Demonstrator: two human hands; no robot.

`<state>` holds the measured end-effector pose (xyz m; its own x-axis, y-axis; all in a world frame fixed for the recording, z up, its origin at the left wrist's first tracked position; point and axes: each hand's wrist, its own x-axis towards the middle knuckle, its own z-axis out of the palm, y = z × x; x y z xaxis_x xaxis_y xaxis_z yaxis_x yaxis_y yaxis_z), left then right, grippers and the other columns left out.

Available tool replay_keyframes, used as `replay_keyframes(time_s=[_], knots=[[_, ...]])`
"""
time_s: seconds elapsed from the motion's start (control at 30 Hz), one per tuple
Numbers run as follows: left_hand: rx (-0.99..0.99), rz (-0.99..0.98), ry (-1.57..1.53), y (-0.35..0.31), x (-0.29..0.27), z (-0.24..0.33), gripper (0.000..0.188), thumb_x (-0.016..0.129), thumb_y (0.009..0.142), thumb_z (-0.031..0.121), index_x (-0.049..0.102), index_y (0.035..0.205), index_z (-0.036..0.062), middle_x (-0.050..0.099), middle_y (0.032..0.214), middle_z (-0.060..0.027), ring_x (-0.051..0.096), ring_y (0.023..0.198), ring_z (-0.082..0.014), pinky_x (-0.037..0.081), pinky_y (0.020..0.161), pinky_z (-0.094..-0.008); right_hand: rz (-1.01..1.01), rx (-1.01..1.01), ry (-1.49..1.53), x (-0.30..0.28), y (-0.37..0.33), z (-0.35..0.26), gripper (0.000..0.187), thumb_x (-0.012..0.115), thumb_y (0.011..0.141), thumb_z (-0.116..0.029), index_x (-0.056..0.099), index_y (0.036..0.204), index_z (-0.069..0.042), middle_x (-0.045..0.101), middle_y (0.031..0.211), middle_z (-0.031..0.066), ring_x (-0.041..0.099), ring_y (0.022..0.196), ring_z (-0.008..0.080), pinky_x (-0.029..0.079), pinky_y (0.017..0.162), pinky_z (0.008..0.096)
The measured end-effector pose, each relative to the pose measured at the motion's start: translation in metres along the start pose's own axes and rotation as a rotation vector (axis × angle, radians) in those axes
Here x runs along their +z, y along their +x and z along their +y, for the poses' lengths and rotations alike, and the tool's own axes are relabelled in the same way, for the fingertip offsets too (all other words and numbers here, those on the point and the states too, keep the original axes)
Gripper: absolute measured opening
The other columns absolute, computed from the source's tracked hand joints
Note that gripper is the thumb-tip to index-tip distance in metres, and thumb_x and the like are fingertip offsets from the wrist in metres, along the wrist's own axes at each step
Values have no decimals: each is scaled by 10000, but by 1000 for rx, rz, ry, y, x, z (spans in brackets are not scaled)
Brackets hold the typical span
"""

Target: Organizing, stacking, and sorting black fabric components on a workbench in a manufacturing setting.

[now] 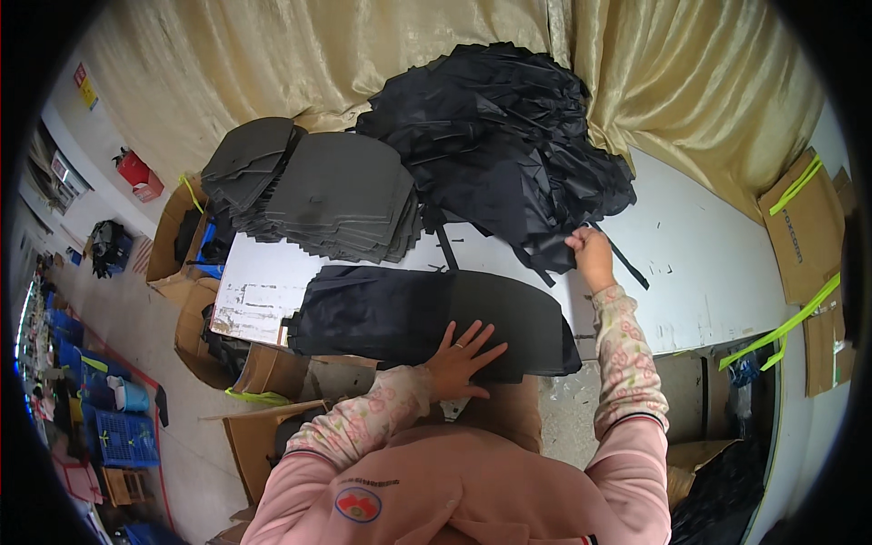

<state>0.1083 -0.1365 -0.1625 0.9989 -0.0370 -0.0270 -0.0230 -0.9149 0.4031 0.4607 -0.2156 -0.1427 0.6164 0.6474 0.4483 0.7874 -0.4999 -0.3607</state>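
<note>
My left hand [460,361] lies flat with its fingers spread on a dark grey panel [513,313] with a rounded end. Beneath and to the left of this panel extends a folded black fabric piece [372,313], along the table's near edge. Farther right, my right hand [592,259] pinches the edge of a black fabric piece [550,252] at the near side of a big heap of black fabric [490,118]. A loose black strap [622,259] trails beside that hand. Left of the heap stand two stacks of dark grey panels [336,186].
The white table [713,282] carries all these. Gold curtains [245,64] hang behind it. Cardboard boxes stand at the left [186,331], and another carton [801,241] with yellow-green straps is at the right. Blue crates [127,442] sit on the floor far left.
</note>
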Motion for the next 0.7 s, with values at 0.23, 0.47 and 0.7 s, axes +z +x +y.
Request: replay_keyframes(time_s=[0.23,0.47,0.7], knots=[[34,592,-455,19,-42,-13,699,771,758,255,436,1340,59,501,1300,-177,474,1213,-324,377,1025,-380,-327,237,1100,-93,21,-93,139,567,941,-111,627,928,14,631,757,-1,573,602,70,484,589,212],[-178,970,-638,50,-96,-15,765,790,749,252,381,1365,55,521,1174,-157,506,1098,-251,414,946,-362,-332,295,1339,-111,4,-148,110,553,947,-122,587,886,-37,604,695,-1,600,572,89,520,606,225],[-93,877,-1230,63,-115,-37,307,728,806,73,602,1080,18,574,1105,-57,574,917,-125,454,815,-252,-342,201,1576,-136,-7,-176,101,571,941,-119,580,935,-18,625,736,35,632,602,131,527,625,248]])
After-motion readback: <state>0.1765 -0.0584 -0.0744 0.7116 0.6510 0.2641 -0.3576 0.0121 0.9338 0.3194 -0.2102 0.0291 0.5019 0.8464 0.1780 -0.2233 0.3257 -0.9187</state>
